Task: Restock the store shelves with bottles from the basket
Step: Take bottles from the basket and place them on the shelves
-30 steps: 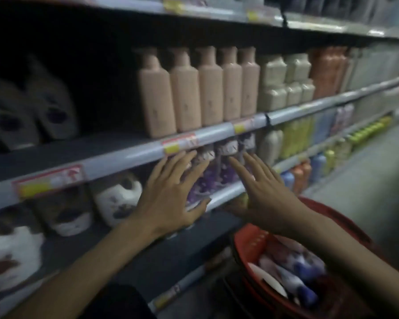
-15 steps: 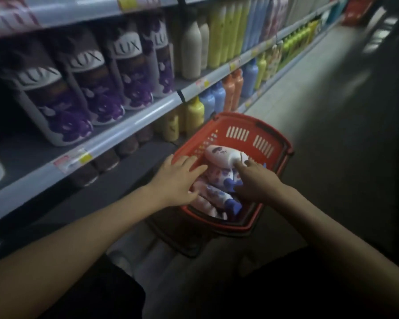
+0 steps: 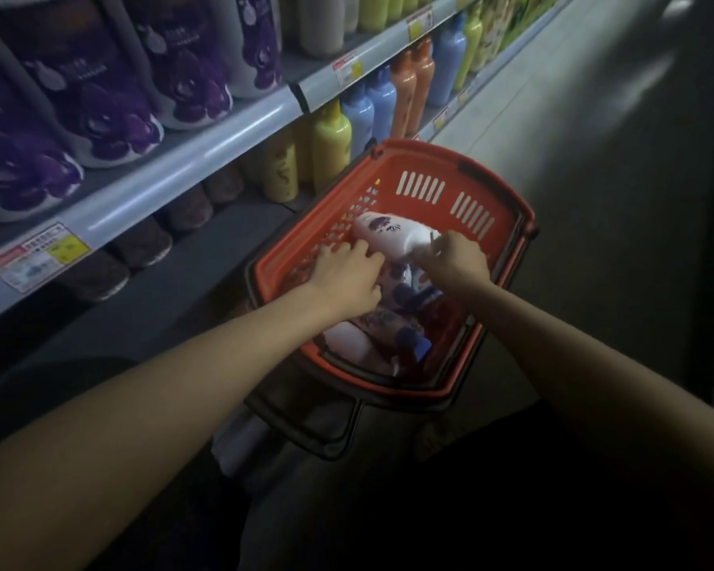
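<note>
- Reaching into the red basket (image 3: 428, 163) on the floor at the right of the shelves, we have both hands on one white bottle (image 3: 384, 234), lifted above the rest.
- Our right hand (image 3: 454, 261) pinches its cap end, fingers closed tight.
- Our left hand (image 3: 343, 280) curls its fingers round the bottle's near side.
- Beneath lie more bottles with blue caps (image 3: 409, 294); at least two, though we cannot count them surely.
- On the upper shelf (image 3: 223, 146) stand four purple-printed packs (image 3: 100, 101).
- Below them, farther along, we count two orange bottles (image 3: 405, 92) and three blue bottles (image 3: 359, 117).
</note>
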The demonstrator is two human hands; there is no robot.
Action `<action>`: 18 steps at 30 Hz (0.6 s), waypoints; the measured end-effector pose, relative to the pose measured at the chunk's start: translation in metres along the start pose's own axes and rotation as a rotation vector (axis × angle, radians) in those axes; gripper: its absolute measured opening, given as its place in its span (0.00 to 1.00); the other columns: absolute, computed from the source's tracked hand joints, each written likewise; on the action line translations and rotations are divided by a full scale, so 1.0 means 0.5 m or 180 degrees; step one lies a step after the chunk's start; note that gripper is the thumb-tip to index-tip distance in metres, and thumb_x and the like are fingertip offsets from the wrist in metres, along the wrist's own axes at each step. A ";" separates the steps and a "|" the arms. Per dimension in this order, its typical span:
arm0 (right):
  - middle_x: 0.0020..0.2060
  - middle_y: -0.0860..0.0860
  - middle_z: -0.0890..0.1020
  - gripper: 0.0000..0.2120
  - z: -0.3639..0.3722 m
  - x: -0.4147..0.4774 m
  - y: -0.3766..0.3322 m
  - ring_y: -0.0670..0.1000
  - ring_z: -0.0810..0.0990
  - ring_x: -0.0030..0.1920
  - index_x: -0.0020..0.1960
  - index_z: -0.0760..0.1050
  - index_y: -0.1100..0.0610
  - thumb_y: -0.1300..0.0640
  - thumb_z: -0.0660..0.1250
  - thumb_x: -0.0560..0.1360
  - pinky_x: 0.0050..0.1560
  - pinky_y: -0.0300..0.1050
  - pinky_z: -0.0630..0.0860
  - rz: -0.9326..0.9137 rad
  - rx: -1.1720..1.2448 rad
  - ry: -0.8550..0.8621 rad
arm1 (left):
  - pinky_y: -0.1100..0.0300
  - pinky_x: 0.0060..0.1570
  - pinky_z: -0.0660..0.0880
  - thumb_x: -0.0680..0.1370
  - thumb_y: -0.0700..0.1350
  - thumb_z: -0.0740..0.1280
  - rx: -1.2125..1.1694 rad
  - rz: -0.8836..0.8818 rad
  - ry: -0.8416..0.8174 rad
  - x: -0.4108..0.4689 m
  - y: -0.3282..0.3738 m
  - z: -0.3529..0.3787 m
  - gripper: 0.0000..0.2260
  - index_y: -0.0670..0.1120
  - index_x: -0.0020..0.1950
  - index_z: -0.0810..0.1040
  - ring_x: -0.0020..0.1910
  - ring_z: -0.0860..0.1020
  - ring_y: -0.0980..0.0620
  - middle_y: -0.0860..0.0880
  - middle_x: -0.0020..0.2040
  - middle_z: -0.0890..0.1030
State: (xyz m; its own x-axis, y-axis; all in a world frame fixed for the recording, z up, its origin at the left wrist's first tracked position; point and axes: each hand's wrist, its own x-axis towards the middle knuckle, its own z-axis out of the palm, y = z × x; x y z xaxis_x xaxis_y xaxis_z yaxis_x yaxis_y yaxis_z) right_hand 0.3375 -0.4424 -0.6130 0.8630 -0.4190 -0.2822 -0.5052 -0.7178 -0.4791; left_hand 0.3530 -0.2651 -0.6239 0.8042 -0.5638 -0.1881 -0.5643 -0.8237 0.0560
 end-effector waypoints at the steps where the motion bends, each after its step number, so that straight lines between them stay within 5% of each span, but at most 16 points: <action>1: 0.34 0.51 0.82 0.17 0.001 0.003 -0.004 0.52 0.79 0.34 0.36 0.79 0.55 0.43 0.76 0.73 0.31 0.42 0.71 0.0043 0.0107 -0.0033 | 0.43 0.64 0.72 0.80 0.55 0.63 -0.0008 0.0007 0.0025 0.004 0.004 -0.006 0.18 0.48 0.67 0.75 0.64 0.75 0.40 0.43 0.63 0.75; 5: 0.28 0.50 0.79 0.19 0.007 0.011 -0.011 0.50 0.78 0.30 0.28 0.76 0.53 0.49 0.80 0.70 0.27 0.41 0.70 0.0217 0.0478 0.0143 | 0.45 0.62 0.72 0.80 0.53 0.62 -0.0110 -0.0107 0.0042 0.014 0.001 -0.018 0.16 0.48 0.63 0.78 0.64 0.75 0.40 0.43 0.62 0.76; 12: 0.31 0.48 0.77 0.14 -0.025 0.029 -0.033 0.45 0.73 0.31 0.39 0.78 0.57 0.51 0.72 0.79 0.27 0.33 0.64 -0.0163 0.0909 0.0912 | 0.46 0.60 0.73 0.79 0.53 0.63 -0.0754 -0.0374 0.0070 0.012 -0.013 -0.050 0.17 0.50 0.65 0.79 0.63 0.76 0.39 0.44 0.63 0.77; 18: 0.37 0.51 0.82 0.12 -0.040 0.037 -0.056 0.56 0.81 0.41 0.42 0.78 0.60 0.52 0.72 0.77 0.42 0.53 0.76 -0.0745 0.0779 0.1240 | 0.51 0.56 0.75 0.77 0.54 0.67 -0.1200 -0.0486 0.0262 -0.001 -0.025 -0.078 0.16 0.53 0.63 0.81 0.62 0.78 0.43 0.49 0.63 0.80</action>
State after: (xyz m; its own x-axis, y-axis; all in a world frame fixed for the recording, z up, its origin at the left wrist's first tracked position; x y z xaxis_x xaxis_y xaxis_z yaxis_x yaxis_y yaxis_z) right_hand 0.3674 -0.4410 -0.5883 0.8661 -0.4721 0.1640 -0.2437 -0.6855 -0.6861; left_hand 0.3671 -0.2567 -0.5865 0.8943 -0.4237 -0.1440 -0.3417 -0.8543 0.3917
